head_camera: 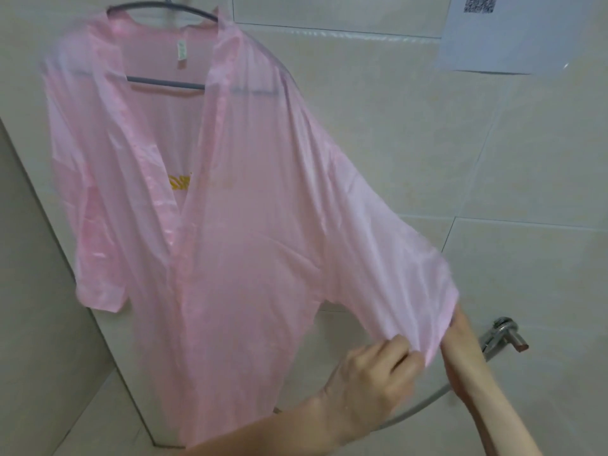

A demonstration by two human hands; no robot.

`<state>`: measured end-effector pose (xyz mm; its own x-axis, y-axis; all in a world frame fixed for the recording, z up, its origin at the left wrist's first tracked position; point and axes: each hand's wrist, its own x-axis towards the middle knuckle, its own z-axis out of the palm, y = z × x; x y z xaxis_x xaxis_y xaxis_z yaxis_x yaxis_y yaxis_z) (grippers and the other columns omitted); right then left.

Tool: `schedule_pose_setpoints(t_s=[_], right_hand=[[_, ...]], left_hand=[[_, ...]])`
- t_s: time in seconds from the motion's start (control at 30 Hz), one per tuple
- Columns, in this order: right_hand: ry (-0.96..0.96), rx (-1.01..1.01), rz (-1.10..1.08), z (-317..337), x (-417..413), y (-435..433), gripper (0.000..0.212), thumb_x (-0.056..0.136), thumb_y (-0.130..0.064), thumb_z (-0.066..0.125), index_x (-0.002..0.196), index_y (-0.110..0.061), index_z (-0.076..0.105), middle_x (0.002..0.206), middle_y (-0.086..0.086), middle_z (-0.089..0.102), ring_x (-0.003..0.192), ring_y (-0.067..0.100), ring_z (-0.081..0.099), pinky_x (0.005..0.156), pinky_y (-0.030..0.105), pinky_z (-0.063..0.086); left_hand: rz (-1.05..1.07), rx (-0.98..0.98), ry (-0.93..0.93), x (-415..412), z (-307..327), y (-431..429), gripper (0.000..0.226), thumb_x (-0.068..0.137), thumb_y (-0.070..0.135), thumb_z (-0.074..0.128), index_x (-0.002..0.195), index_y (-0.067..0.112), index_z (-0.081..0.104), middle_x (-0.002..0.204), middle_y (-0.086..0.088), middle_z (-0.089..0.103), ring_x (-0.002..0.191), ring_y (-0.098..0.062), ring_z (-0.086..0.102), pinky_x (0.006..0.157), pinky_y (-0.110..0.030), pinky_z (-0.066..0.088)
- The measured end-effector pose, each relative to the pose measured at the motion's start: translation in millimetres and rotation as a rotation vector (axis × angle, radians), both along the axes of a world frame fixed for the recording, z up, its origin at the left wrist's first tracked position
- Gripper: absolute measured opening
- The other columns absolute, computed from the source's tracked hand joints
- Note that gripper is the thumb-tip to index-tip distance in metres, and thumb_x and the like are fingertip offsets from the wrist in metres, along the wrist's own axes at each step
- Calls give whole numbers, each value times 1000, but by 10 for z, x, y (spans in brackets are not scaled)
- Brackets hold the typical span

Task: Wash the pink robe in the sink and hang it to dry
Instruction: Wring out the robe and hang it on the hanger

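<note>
Pink robe (230, 258) hangs on a grey hanger (164, 83) against a pale tiled wall (493, 159), front open, fabric thin enough that the hanger bar shows through it. The hanger hook is cut off at the top edge, so what it hangs from can't be seen. The robe's lower hem runs out of frame behind the left forearm. A small white label (180, 54) sits inside the collar, text too blurred to read. A yellow print (179, 182) shows in the front gap, mostly covered by the lapel, unreadable. The sleeve (394, 251) on the frame's right is stretched out and down toward the camera; the other sleeve (95, 258) hangs loose. Left hand (371, 373) has its fingers curled, pinching the hem of the stretched sleeve between thumb and fingers. Right hand (460, 347) is at the same sleeve's opening. Only the wrist and part of the hand show and the fingers are hidden by fabric, so can't tell if it grips or how far open it is. Upper right on the wall is a white paper sheet (493, 41) with a QR-type code, top cut off, blurred. Lower right, a chrome valve (503, 334) juts from the wall, with 1 metal hose (424, 403) curving down from it, partly behind the right forearm. The whole frame is soft.
</note>
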<state>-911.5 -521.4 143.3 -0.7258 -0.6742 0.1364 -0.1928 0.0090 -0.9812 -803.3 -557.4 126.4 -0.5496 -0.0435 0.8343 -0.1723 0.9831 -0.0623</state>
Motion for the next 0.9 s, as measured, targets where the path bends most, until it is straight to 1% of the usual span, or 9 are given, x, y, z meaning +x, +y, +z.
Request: schedule_pose_setpoints(t_s=[0.07,0.13,0.27,0.33,0.43,0.57,0.73,0.87,0.9], right_hand=[[-241,82,2,96,495,-42,39,86,14,26,72,-16,46,65,14,46,76,37,46,65,33,29],[-200,-223,-188,52,289,-153,36,89,12,28,72,-16,43,71,10,47,75,31,46,63,32,30],[-127,-154,-390,77,146,-190,34,94,8,27,74,-16,36,70,6,35,81,29,44,68,36,39],[-207,-139,-161,114,97,-106,35,91,15,29,78,-14,45,77,8,47,83,28,49,80,46,43],[-123,-141,-4,347,-603,-46,27,93,-10,50,115,-24,54,111,-2,62,107,22,58,84,37,48],[-296,-197,112,84,-814,-131,39,101,-40,38,133,-21,45,123,7,58,115,23,55,80,33,55],[-527,-288,17,-177,-905,-115,95,48,-73,72,128,-27,50,119,11,59,99,20,67,72,27,59],[-338,-301,-16,-157,-537,-373,16,93,-28,56,108,-25,60,120,15,61,86,18,63,62,16,55],[-258,-284,12,-138,-429,-484,17,95,-15,53,107,-25,61,119,13,62,88,19,62,63,16,54]], left_hand=[[44,-28,10,7,11,26,16,83,3,51,76,15,59,71,0,35,57,-17,35,49,-27,30],[84,-25,14,5,27,21,23,88,1,47,74,14,60,69,-1,37,58,-17,36,49,-28,31],[83,42,-4,-4,39,1,25,92,-1,43,85,12,63,79,-1,36,63,-17,40,51,-26,32],[24,76,-18,-20,21,15,23,91,-3,45,91,10,63,80,-2,41,63,-17,41,51,-26,36],[-61,126,-109,-65,-23,35,25,83,-6,47,99,10,60,86,-2,44,67,-15,43,51,-26,39],[-217,214,-410,-55,-110,-76,18,78,-5,46,93,2,55,90,-8,35,69,-20,34,51,-41,43],[-302,232,-554,47,-136,-177,22,82,-2,51,103,1,57,93,-14,47,69,-22,39,62,-39,42],[-196,211,-394,82,-219,-345,28,82,11,47,107,11,59,116,-10,50,96,-25,52,84,-35,40],[-153,230,-321,126,-199,-411,27,81,12,49,107,13,59,120,-8,49,101,-22,51,86,-33,39]])
